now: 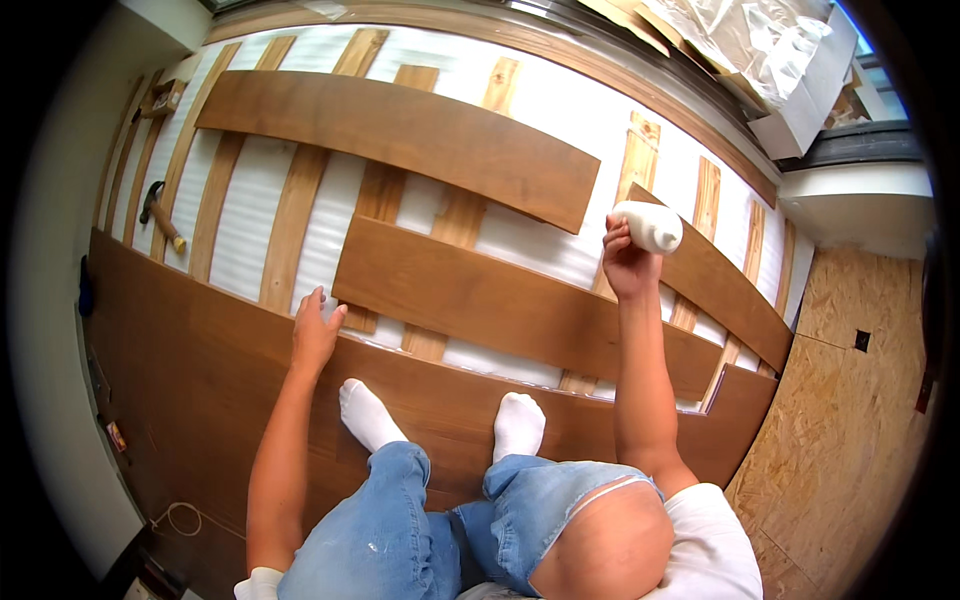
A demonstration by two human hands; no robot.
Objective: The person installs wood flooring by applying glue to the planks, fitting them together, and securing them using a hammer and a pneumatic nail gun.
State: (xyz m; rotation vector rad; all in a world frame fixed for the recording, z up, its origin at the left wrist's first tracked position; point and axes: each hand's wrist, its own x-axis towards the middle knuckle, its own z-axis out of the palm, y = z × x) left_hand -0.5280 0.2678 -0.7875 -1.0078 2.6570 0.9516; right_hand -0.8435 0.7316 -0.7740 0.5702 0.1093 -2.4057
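Observation:
My right hand (630,262) is wrapped round a white plastic bottle (650,226), held tilted over a loose brown plank (715,280). My left hand (316,328) has its fingers apart and holds nothing, just beside the left end of another loose plank (520,300); whether it touches that plank I cannot tell. A third plank (390,130) lies across wooden battens (286,230) over white foam underlay (245,215). My socked feet rest on the laid brown boards (210,370), whose far edge runs below the middle plank and carries a thin glossy line.
A hammer (158,210) lies on the left, near a small box (165,98). Cardboard and crumpled plastic (770,60) fill a window ledge at the top right. Particle board (805,390) covers the floor on the right. A cord loop (185,518) lies at the lower left, near the wall.

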